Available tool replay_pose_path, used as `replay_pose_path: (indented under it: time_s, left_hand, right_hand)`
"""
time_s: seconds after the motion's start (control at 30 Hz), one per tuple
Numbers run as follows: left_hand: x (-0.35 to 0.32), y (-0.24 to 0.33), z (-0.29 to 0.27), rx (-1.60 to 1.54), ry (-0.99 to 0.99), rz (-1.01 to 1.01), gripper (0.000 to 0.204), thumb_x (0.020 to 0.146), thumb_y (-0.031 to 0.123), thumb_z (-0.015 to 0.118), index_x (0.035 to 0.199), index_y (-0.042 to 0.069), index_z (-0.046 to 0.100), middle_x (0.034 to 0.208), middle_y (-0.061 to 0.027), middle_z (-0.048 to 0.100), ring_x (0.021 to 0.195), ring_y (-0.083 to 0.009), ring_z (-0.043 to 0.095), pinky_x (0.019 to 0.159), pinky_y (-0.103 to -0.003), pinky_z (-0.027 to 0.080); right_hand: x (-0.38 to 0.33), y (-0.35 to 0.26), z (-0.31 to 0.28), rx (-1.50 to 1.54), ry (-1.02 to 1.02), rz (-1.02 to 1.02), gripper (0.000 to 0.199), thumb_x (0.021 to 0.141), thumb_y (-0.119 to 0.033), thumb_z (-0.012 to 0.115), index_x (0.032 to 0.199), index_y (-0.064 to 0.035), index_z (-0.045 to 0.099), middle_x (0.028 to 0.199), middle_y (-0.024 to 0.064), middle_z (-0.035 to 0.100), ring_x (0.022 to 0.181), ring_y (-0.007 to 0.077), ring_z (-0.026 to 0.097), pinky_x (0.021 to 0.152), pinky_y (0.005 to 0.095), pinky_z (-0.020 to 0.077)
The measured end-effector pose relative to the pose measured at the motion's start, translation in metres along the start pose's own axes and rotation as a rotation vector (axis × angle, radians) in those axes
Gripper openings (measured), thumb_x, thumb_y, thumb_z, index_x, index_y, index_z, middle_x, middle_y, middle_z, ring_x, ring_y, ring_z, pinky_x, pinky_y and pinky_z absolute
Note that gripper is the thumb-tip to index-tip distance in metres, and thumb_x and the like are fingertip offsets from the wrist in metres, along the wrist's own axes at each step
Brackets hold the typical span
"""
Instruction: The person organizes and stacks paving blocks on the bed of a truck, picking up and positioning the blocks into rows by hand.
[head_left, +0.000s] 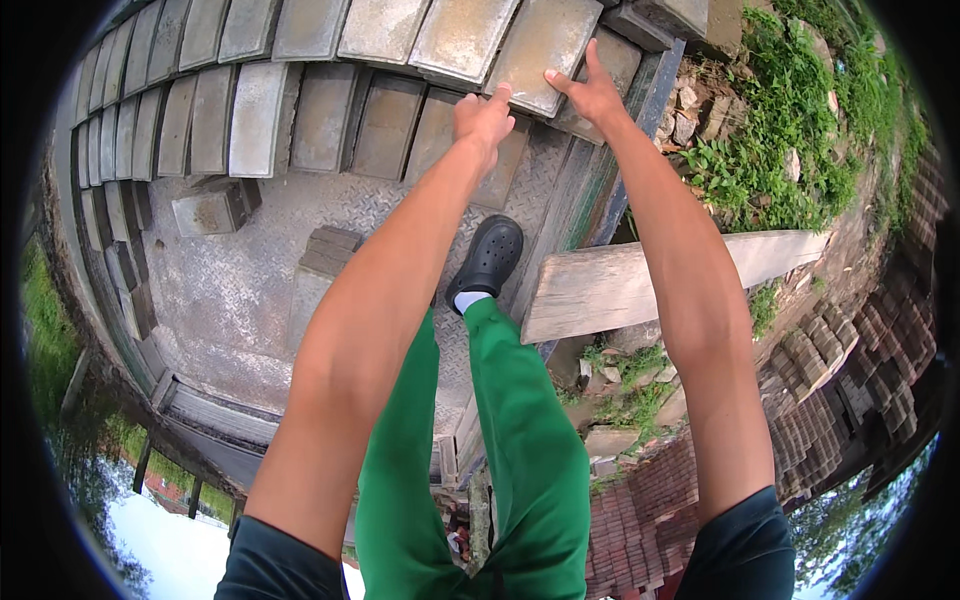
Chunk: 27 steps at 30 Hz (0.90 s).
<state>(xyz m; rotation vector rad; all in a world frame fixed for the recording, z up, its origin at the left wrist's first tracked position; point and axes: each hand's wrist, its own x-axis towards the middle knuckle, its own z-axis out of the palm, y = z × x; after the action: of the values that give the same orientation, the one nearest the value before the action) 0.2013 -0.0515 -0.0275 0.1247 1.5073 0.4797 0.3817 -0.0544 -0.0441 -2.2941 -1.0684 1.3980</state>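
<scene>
Flanking the near end of a grey block [538, 52] at 12 o'clock, long axis 1-to-7: right hand [597, 98] at its 4 o'clock, nearer, thumb on the face, forefinger spread apart; left hand [482, 122] at 8, contact unclear. Clamped or not: can't tell, either hand. Right's other fingers hidden; block's far end partly cut off at 12.

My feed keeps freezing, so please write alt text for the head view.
A person's left hand and right hand are at the near end of a grey block, right thumb on its face. More blocks line a textured metal floor; a wooden plank extends rightward.
</scene>
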Motion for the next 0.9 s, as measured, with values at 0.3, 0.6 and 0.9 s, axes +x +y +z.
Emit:
replay_pose_path:
  time_s: [0.3, 0.6, 0.9]
  left_hand:
    - [-0.128, 0.021, -0.244, 0.561, 0.338, 0.688, 0.049, 0.095, 0.025, 0.061, 0.131, -0.007, 0.051, 0.129, -0.0221, 0.059, 0.119, -0.0297, 0.059, 0.103, -0.037, 0.044]
    - [-0.168, -0.077, -0.542, 0.143, 0.739, -0.068, 0.090, 0.089, 0.069, 0.049, 0.148, 0.004, 0.033, 0.152, -0.0184, 0.032, 0.139, -0.0350, 0.032, 0.112, -0.059, 0.023]
    - [-0.147, -0.092, -0.465, -0.467, 0.359, -0.386, 0.094, 0.079, 0.083, 0.040, 0.148, 0.021, 0.037, 0.151, -0.0120, 0.037, 0.137, -0.0339, 0.034, 0.106, -0.065, 0.021]
  right_hand:
    - [-0.120, -0.030, 0.115, 0.098, 0.452, 0.073, 0.053, 0.089, -0.028, 0.066, 0.130, -0.0039, 0.045, 0.119, 0.0180, 0.054, 0.115, 0.0324, 0.052, 0.099, 0.0419, 0.0404]
    - [-0.216, -0.099, 0.316, 0.070, -0.481, 0.053, 0.067, 0.092, -0.055, 0.053, 0.131, -0.0016, 0.054, 0.130, 0.0235, 0.058, 0.121, 0.0357, 0.055, 0.103, 0.0425, 0.0420]
    - [-0.248, -0.157, 0.367, -0.289, -0.486, 0.229, 0.100, 0.080, -0.076, 0.052, 0.141, 0.0023, 0.044, 0.147, 0.0231, 0.040, 0.136, 0.0400, 0.038, 0.109, 0.0463, 0.0374]
